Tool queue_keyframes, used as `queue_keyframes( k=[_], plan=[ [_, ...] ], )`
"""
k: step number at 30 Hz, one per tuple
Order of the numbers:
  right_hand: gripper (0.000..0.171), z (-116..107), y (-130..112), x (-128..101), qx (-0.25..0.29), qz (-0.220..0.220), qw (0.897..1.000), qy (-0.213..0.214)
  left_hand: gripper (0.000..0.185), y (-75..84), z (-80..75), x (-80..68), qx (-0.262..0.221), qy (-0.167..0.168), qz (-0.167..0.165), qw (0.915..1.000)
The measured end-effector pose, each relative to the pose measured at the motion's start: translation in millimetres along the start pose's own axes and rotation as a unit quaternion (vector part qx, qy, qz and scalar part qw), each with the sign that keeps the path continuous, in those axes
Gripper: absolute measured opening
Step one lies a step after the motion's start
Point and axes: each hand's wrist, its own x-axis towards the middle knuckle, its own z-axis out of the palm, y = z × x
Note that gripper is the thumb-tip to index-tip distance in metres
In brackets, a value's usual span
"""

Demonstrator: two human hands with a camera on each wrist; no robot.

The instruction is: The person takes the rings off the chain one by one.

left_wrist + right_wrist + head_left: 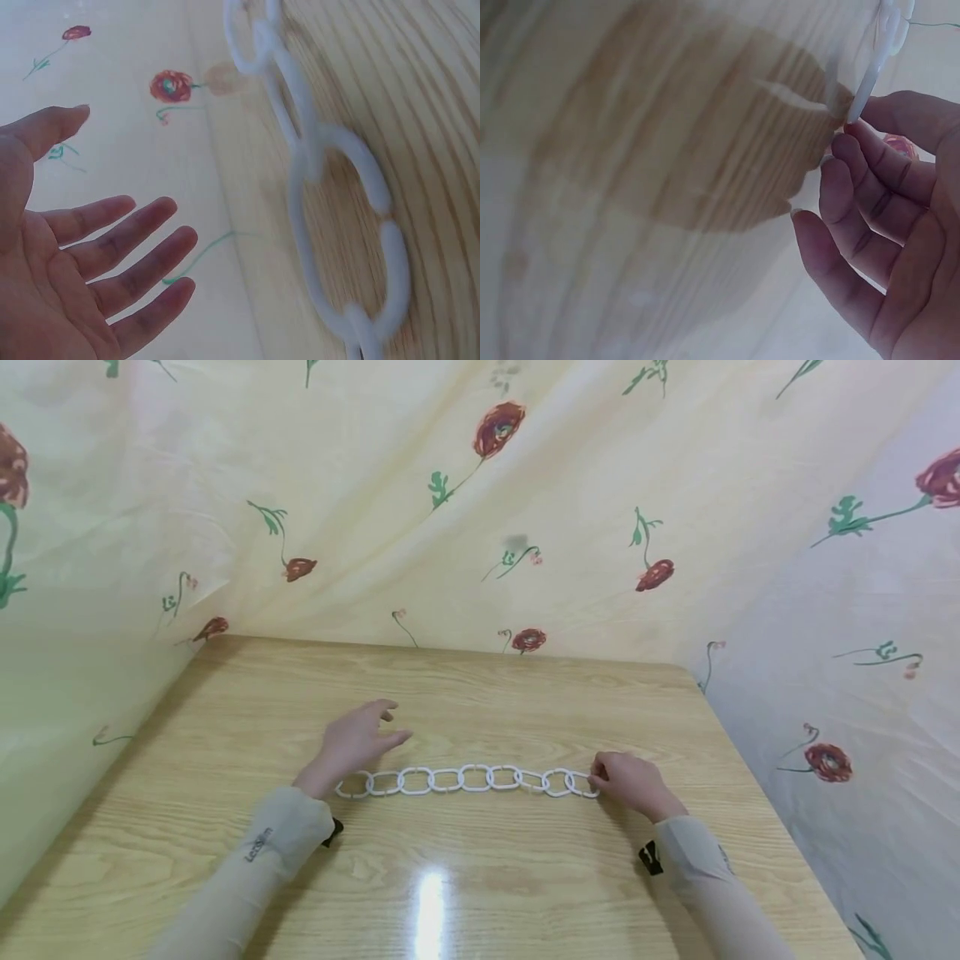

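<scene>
A white plastic chain [475, 778] of several oval links lies in a nearly straight row across the wooden table. Above its left end is my left hand [356, 740], fingers spread and nothing in them; the wrist partly covers the last link there. The left wrist view shows this hand [97, 255] palm-on beside the links [296, 217], one of which has a small gap in its side. At the right end, my right hand [632, 783] pinches the last link [866, 86] between thumb and index finger, while its other fingers curl loosely.
The wooden table [480, 702] reaches back to a floral-printed cloth [420, 527], which hangs behind it and along both sides. A bright light reflection falls on the tabletop near the front. Each wrist wears a small black device [651, 858].
</scene>
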Motion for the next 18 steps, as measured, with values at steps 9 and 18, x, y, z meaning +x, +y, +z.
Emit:
queue_keyframes(
  k=[9, 18],
  plan=[
    [0.013, -2.9, -1.2, -1.4, -0.03, -0.015, 0.999, 0.023, 0.054, 17.7, 13.1, 7.1, -0.015, -0.005, 0.027, 0.9995],
    [0.004, -10.9, -7.5, -6.8, 0.016, -0.008, 0.998, 0.055, 0.045, 44.7, 30.3, 9.8, -0.044, -0.011, 0.051, 0.9976]
  ],
)
